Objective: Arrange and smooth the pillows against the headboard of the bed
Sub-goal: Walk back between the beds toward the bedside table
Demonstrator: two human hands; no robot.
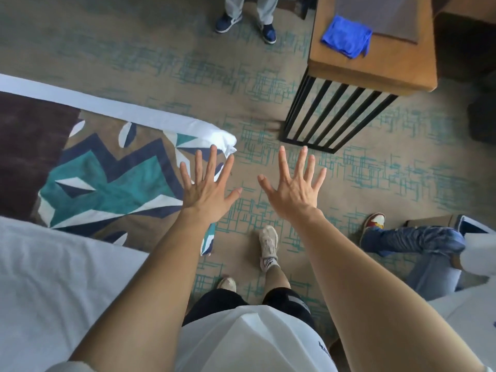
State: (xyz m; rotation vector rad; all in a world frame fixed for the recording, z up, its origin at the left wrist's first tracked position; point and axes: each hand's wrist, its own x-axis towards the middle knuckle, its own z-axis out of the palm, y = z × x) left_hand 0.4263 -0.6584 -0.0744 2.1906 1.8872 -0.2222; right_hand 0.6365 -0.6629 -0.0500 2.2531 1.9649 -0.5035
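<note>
Left hand: empty, fingers spread, over white bed's patterned runner.
Right hand: empty, fingers spread, above teal-lined carpet.

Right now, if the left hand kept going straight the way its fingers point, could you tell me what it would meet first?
Probably the white folded corner of the bed sheet, just beyond the left hand. Depth is unclear from one view, so the hand might pass above it.

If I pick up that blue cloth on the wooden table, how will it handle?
Probably floppy: the blue cloth lies crumpled in soft folds on the table. Likely light, since it looks thin. It should not roll or tip, though a pinch may lift only one layer.
</note>
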